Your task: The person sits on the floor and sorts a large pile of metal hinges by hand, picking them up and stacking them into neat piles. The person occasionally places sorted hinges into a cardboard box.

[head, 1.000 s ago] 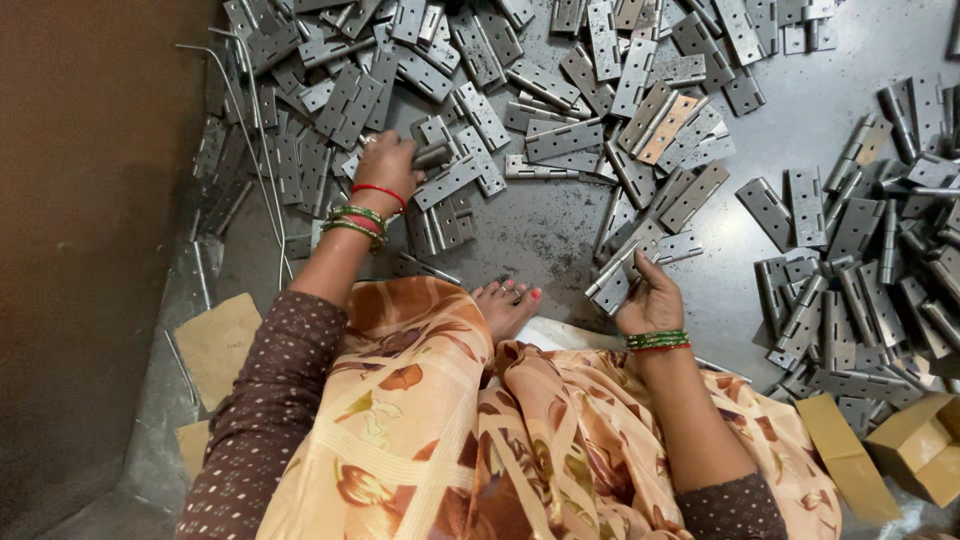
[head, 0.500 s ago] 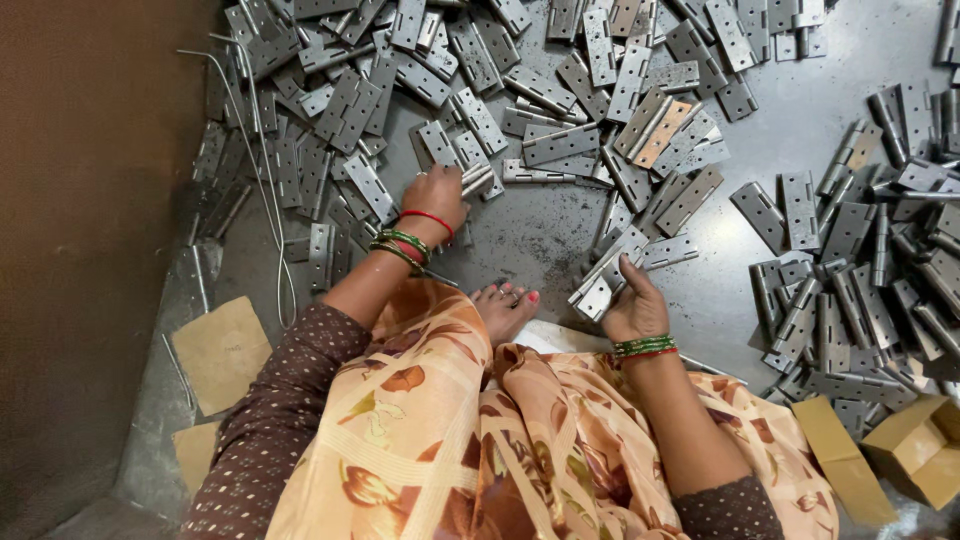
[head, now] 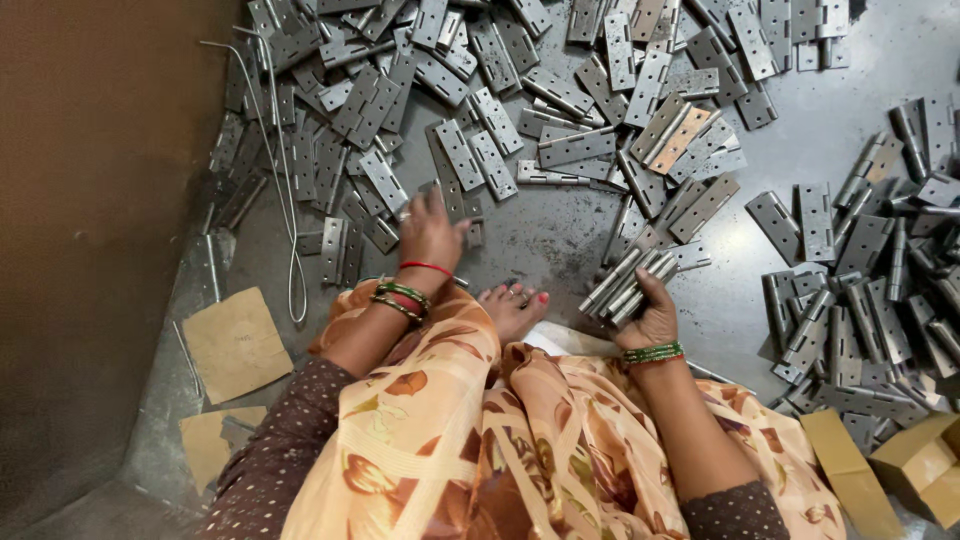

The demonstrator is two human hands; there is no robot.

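The person wears a peach and cream sari printed with rust-brown leaf shapes over a dark brown blouse with fine pale dots on both sleeves. The left hand (head: 430,232) carries a ring, a red thread and green-and-gold bangles at the wrist; the right hand (head: 655,318) has green bangles. The toenails look painted red, perhaps with toe rings.

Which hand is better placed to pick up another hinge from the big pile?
Probably the left hand: it rests on the hinge pile, while the right hand already holds a stack of hinges.
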